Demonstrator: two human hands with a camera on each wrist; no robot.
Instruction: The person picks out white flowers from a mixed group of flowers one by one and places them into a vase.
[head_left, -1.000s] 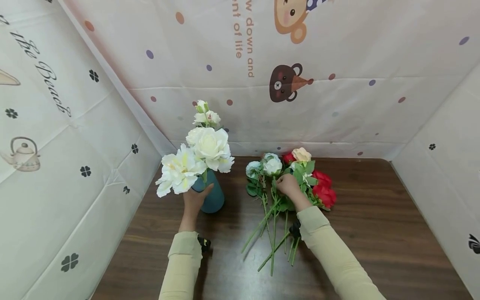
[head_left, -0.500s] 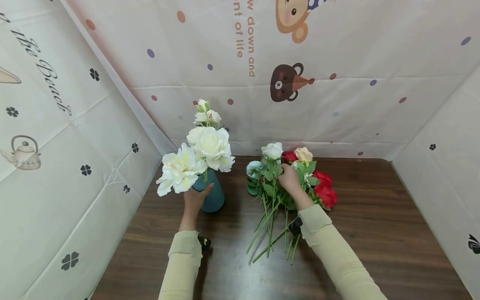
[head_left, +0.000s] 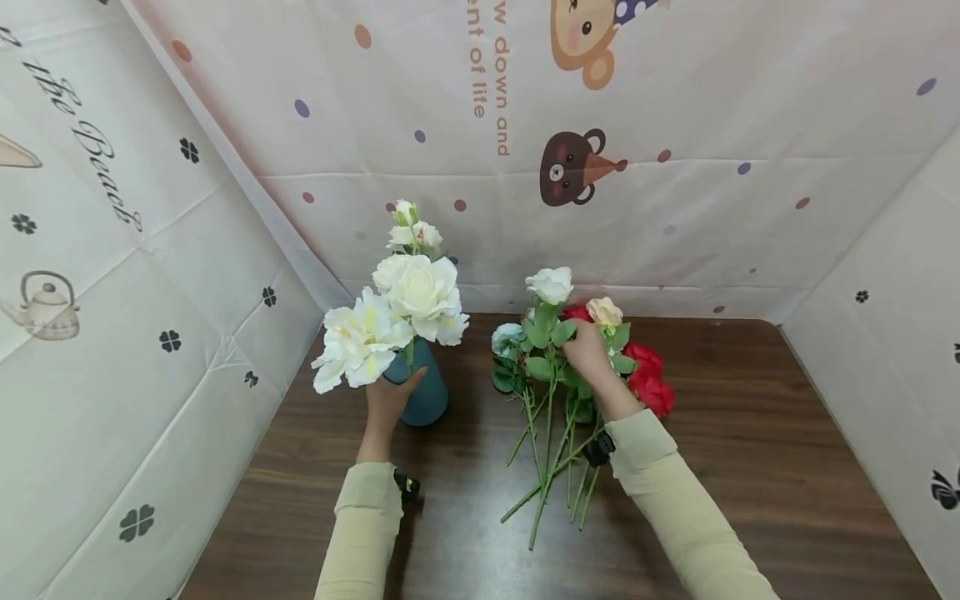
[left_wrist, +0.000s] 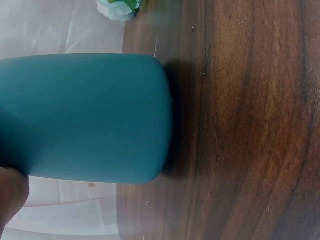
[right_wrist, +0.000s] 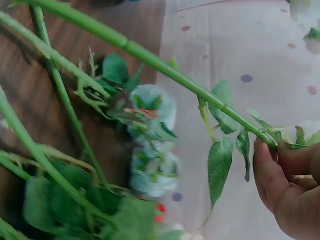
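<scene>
My left hand [head_left: 386, 402] grips the neck of a blue-green vase [head_left: 429, 398], which stands on the table. Large white artificial flowers [head_left: 423, 293] fill its mouth and hide the rim. In the left wrist view the smooth vase [left_wrist: 95, 120] spans the picture, a finger [left_wrist: 11, 192] against its side. Over the flower pile at the middle, my right hand [head_left: 590, 354] pinches the stem of a white rose [head_left: 551, 285], its bloom pointing to the back wall. The right wrist view shows thumb and fingertips closed around this green stem [right_wrist: 170, 72], just below some leaves.
Beneath and beside the right hand lie a pale blue flower [head_left: 507, 340], red flowers [head_left: 651, 392] and a peach rose [head_left: 604, 311]. Several green stems [head_left: 577, 500] cross toward the table's front. Printed cloth [head_left: 675, 233] hangs behind the wooden table [head_left: 765, 433] and at both sides.
The white rose has come up out of the pile in my right hand, its bloom now higher toward the back wall. My left hand and the vase stay put.
</scene>
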